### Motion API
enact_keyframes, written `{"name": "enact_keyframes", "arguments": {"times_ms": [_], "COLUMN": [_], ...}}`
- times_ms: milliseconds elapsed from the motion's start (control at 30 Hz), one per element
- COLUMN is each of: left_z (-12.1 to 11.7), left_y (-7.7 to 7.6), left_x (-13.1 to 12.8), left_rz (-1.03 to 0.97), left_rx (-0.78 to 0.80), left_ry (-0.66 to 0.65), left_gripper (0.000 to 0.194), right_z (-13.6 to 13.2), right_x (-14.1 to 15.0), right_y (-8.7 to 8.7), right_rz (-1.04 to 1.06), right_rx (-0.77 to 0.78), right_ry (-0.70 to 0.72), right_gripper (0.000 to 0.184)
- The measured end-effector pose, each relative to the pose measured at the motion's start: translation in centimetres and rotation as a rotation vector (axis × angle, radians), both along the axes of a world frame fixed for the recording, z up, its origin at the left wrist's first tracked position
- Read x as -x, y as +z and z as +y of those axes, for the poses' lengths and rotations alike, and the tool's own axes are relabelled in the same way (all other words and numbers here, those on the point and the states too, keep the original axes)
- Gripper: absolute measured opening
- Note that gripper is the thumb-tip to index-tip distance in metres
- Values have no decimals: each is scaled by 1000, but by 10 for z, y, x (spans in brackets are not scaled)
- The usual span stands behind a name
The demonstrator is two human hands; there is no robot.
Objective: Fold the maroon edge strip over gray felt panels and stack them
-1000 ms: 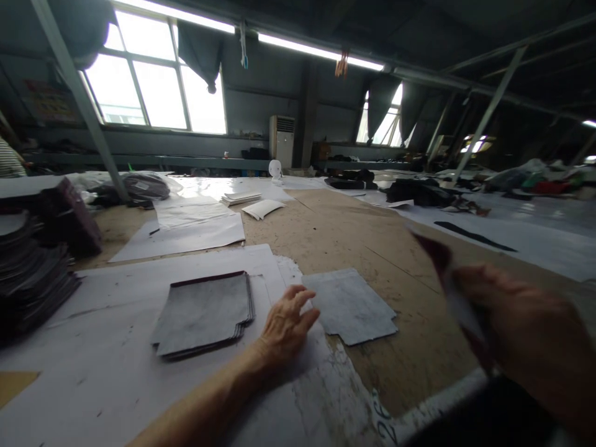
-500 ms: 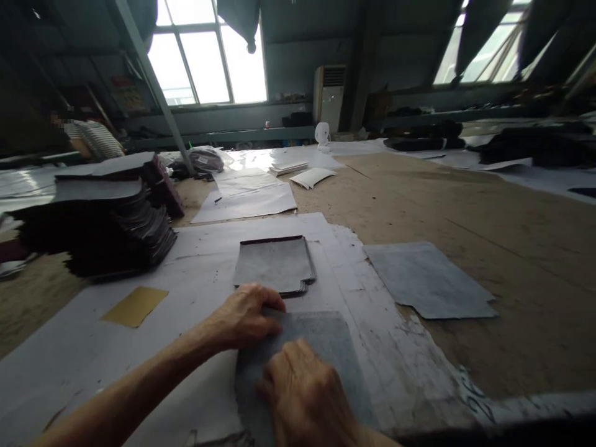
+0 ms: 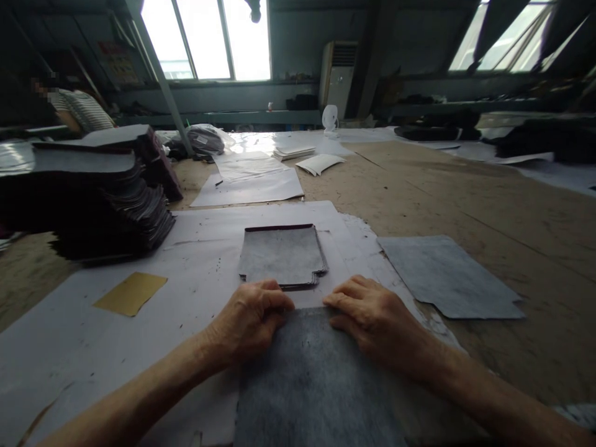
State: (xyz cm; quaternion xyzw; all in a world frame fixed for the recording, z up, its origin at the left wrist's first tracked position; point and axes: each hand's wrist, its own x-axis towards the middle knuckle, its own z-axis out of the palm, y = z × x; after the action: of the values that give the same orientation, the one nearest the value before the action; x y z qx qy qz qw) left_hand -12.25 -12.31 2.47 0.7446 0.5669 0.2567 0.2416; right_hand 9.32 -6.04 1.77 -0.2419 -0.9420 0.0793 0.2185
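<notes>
Directly before me lies a grey fabric panel (image 3: 311,385), its near end running out of view at the bottom. My left hand (image 3: 254,316) pinches the panel's far left corner, thumb and fingers pressed together at the edge. At the far right corner, my right hand (image 3: 372,316) has its fingertips and thumb closed on the same edge. Just beyond both hands sits a small neat stack of notched grey pieces (image 3: 282,251) with a dark maroon folded far edge. Another notched grey panel (image 3: 449,273) lies flat to the right.
A tall stack of dark pieces (image 3: 112,205) stands at left, near a yellow card (image 3: 133,293). White paper (image 3: 195,261) covers the table under the work. Further back are loose white sheets (image 3: 251,186), a small white fan (image 3: 330,119) and a person in a striped shirt (image 3: 86,108).
My right hand has moved from the middle of the panel up to its far right corner. My left hand stays at the far left corner. The view has tilted down slightly.
</notes>
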Motion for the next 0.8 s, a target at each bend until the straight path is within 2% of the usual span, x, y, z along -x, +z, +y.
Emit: {"name": "enact_keyframes", "arguments": {"times_ms": [133, 300, 467, 633, 800], "left_z": [-3, -7, -9, -11, -13], "left_y": [-10, -13, -9, -7, -8], "left_x": [7, 12, 12, 11, 11], "left_rz": [-1, 98, 197, 340, 339], "left_rx": [-244, -446, -487, -460, -443], "left_ry": [-130, -324, -388, -438, -439], "left_gripper": [25, 29, 28, 28, 27], "right_z": [-1, -5, -8, -6, -1], "right_x": [-1, -9, -13, -13, -14], "right_y": [0, -2, 1, 5, 7], "right_rz": [35, 64, -33, -157, -153], "right_rx": [-66, -208, -237, -233, -232], "right_ry": [53, 180, 250, 270, 311], "right_gripper": [14, 26, 27, 28, 30]}}
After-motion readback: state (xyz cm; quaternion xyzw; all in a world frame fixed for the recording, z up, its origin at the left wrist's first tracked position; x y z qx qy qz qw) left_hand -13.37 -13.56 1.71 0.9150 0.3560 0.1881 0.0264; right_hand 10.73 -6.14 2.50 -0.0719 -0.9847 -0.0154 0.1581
